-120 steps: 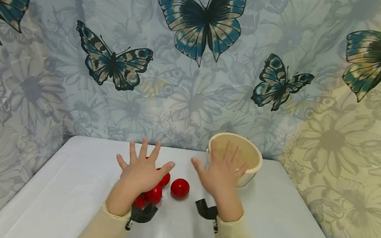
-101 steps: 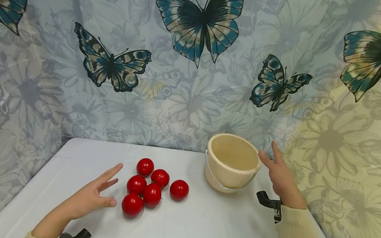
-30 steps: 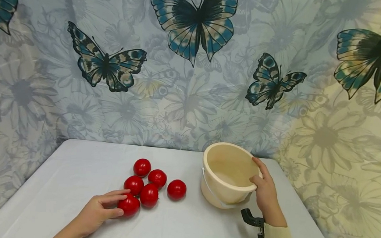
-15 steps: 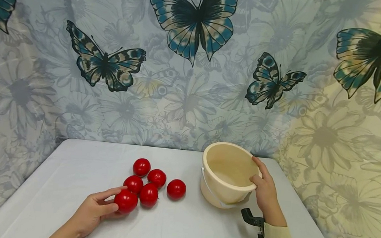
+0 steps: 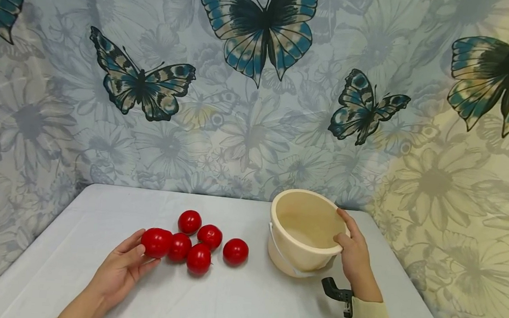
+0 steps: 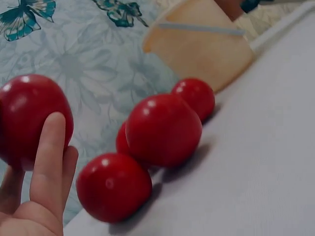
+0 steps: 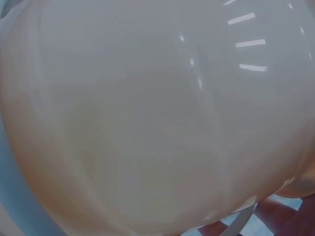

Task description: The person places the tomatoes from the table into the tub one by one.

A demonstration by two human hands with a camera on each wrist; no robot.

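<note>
My left hand (image 5: 115, 272) grips a red tomato (image 5: 156, 243) between thumb and fingers, held up off the table at the left of the group. In the left wrist view, the fingers (image 6: 48, 167) lie along the underside of that tomato (image 6: 29, 120). With my right hand (image 5: 356, 259) I hold the right rim of a cream bucket (image 5: 287, 255), thumb inside and fingers outside. The bucket stands upright or slightly tilted; I cannot tell which. Its wall (image 7: 147, 108) fills the right wrist view, where parts of fingers (image 7: 278, 214) show at the lower right.
Several more tomatoes (image 5: 199, 259) lie clustered on the white table (image 5: 244, 306). One tomato (image 5: 235, 252) sits apart, between the cluster and the bucket. A thin white handle (image 5: 281, 252) hangs down the bucket's front. Behind the table rises a butterfly-print cloth (image 5: 255, 144).
Both hands first hovered spread over the table. The right hand then took the bucket's rim and the bucket came slightly nearer. My left hand grasped the nearest tomato and raised it.
</note>
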